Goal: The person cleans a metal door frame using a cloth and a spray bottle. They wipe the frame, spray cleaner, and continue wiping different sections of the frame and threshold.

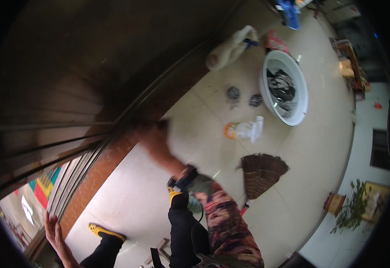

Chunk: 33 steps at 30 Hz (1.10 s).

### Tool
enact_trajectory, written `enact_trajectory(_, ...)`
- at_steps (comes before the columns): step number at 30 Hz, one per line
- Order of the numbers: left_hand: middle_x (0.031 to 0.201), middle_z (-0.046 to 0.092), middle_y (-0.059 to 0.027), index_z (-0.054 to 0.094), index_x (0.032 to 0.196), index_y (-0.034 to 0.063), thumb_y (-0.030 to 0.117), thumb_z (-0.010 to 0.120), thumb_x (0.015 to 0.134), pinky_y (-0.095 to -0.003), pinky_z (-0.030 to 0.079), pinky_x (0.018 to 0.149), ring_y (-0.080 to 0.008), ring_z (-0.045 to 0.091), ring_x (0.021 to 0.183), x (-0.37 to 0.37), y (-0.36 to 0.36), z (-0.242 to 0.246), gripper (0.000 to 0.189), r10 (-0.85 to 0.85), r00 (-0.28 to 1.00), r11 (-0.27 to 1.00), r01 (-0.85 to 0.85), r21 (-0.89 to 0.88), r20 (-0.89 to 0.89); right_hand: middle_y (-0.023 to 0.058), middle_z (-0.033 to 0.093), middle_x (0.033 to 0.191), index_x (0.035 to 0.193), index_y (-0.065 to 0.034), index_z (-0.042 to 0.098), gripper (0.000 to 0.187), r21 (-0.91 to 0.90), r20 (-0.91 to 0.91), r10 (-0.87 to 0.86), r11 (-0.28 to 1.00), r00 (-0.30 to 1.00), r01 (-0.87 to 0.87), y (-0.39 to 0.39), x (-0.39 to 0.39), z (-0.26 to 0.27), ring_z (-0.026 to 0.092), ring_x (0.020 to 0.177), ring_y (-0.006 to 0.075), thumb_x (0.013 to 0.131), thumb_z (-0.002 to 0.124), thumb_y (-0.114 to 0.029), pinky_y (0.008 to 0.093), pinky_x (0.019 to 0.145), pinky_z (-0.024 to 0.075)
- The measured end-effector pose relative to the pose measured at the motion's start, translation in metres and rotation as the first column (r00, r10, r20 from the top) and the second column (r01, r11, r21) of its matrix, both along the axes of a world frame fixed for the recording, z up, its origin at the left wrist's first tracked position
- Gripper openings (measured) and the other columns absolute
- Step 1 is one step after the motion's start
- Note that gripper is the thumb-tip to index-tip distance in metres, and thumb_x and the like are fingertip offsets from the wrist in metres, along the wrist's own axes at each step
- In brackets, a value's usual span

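My right hand (153,139) is blurred, reaching low along the dark glass door panel (64,67) beside the brown stone threshold (91,187). A small dark patch shows at its fingers, too blurred to name or to tell if it is held. The sleeve is camouflage, with a dark band at the wrist. At the lower left, my left hand (56,234) has its fingers extended, close to the door's edge; contact cannot be made out. Nothing shows in it. A spray bottle (243,130) with an orange label lies on the tiles, right of my right hand.
A white basin (302,97) holds dark wet cloth in water. Two steel-wool scourers (233,92) lie near it. A broom head (262,172) rests beside my right arm. A pale plastic container (230,50) lies by the threshold. A potted plant (350,206) stands along the wall.
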<state>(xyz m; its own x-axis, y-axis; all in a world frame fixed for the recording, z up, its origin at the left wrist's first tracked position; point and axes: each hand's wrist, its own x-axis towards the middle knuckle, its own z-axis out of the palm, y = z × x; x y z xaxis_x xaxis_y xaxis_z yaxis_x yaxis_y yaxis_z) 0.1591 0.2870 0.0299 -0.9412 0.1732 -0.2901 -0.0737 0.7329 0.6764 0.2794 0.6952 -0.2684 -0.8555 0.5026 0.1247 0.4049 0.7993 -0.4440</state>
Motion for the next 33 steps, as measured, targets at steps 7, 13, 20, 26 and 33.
enact_trajectory(7,0.138,0.056,-0.0153,0.048,0.144,-0.0008,0.016,0.054,0.099,-0.0438,0.03,0.117,-0.0288,0.047,0.133,0.026,0.034,0.02,0.048,-0.015,0.98,0.999,0.023,-0.038,0.198,0.007,0.049,0.142,0.111,-0.0181,0.065,0.024,0.088,-0.008,0.564,0.823,0.826,-0.561,-0.151,0.061,-0.033,0.046,0.125,0.029,0.091,0.052,-0.023,0.0529,0.094,0.0377)
enact_trajectory(13,0.137,0.056,-0.0152,0.049,0.142,-0.0007,0.013,0.054,0.098,-0.0435,0.034,0.112,-0.0272,0.049,0.13,0.038,0.062,0.038,0.046,-0.076,0.976,0.993,0.094,-0.077,0.205,0.0058,0.05,0.145,0.125,-0.0197,0.061,0.04,0.2,0.042,0.048,0.978,0.998,-0.056,-0.049,0.084,-0.042,0.049,0.12,0.0306,0.085,0.056,-0.017,0.0517,0.085,0.0434)
enact_trajectory(20,0.137,0.056,-0.0153,0.05,0.141,-0.0004,0.015,0.056,0.098,-0.0429,0.036,0.111,-0.027,0.049,0.129,0.03,0.038,0.034,0.046,-0.069,0.974,0.997,0.074,-0.016,0.217,0.004,0.055,0.135,0.128,-0.0231,0.063,0.046,0.182,-0.121,-0.305,0.929,0.945,0.323,0.009,0.092,0.016,0.05,0.111,0.03,0.082,0.06,-0.014,0.049,0.08,0.0423)
enact_trajectory(26,0.127,0.059,-0.0143,0.052,0.14,0.005,0.019,0.054,0.099,-0.04,0.041,0.106,-0.0255,0.054,0.12,0.022,0.016,0.014,0.043,-0.139,0.981,0.988,0.147,-0.049,0.139,0.0072,0.052,0.14,0.128,-0.0156,0.06,0.04,0.221,-0.159,0.207,0.96,0.965,-0.169,-0.059,0.036,0.018,0.048,0.125,0.0309,0.088,0.055,-0.017,0.0497,0.093,0.0409)
enact_trajectory(33,0.119,0.059,-0.0094,0.049,0.147,0.0092,0.022,0.058,0.101,-0.0332,0.04,0.107,-0.0187,0.053,0.116,0.006,-0.01,-0.008,0.049,-0.101,0.986,0.995,0.097,0.035,0.136,0.0053,0.051,0.141,0.112,-0.0153,0.065,0.024,0.038,0.015,0.478,0.877,0.878,-0.478,-0.114,0.018,-0.031,0.046,0.129,0.028,0.094,0.049,-0.021,0.0502,0.103,0.0369)
